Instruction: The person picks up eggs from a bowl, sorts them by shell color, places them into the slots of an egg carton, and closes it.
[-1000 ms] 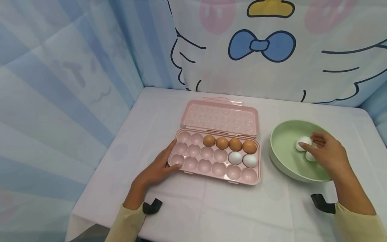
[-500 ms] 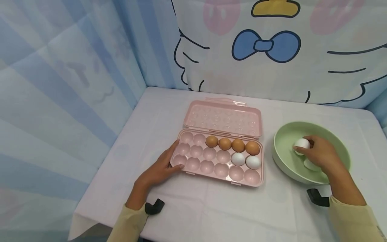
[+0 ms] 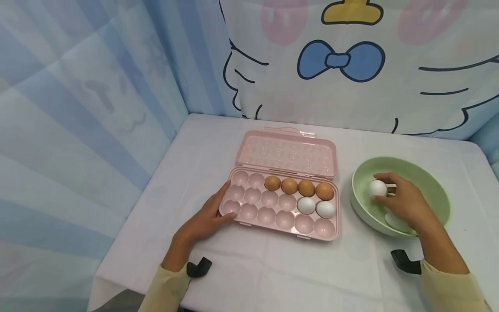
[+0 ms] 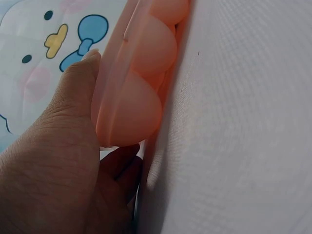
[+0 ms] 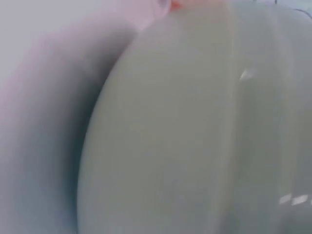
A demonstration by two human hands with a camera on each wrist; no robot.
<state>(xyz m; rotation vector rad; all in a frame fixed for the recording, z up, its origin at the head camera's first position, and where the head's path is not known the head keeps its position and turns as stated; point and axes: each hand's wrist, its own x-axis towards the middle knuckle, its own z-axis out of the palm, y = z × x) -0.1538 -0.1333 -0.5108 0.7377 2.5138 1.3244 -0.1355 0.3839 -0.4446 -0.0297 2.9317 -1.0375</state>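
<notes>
Head view: holds white egg (image 3: 377, 188) in right hand (image 3: 405, 201), in or over green bowl (image 3: 434, 190); grips pink box (image 3: 267, 215) with left hand (image 3: 205, 220). May crack egg (likely thin shell) by squeezing hard or bumping bowl.

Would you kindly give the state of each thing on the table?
Pink egg box: partly filled
Lid: open, swung back
Four brown eggs: seated, back row
Two white eggs: seated, middle row
Third white egg: pinched in right grip
Green bowl: upright
Pale object inside: partly hidden, unclear
Left grip: holding box's left end

A blue-striped cloth (image 3: 85, 143) hangs beside the white-covered table (image 3: 304, 273).
</notes>
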